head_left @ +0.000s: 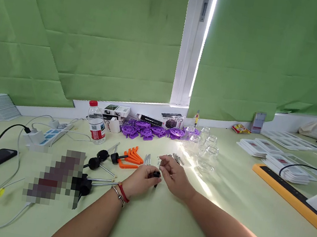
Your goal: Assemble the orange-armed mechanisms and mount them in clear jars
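Head view: one black part (156, 174), near the table's middle, pinched between thumb and fingers of the left hand (146, 177); stem pointing down, wider end up, apparently to steady it and leave its top within reach of the other hand. Right hand (176, 174): just beside it, fingers curled and bunched toward the thumb; whether they pinch anything cannot be told.

Close by, just beyond the hands: coiled springs (178, 159), loose; metal rods (147, 159), side by side; orange handles (133, 155), fanned together. Small stock seems sorted by kind for short reaches.

Left: black-headed rods (94, 163), lying apart from the loose parts. Right: clear jars (210, 150), grouped, probably out of elbow range. Rear: purple parts (129, 130), heaped before cartons (117, 110), leaving the near table (158, 230) as working space.
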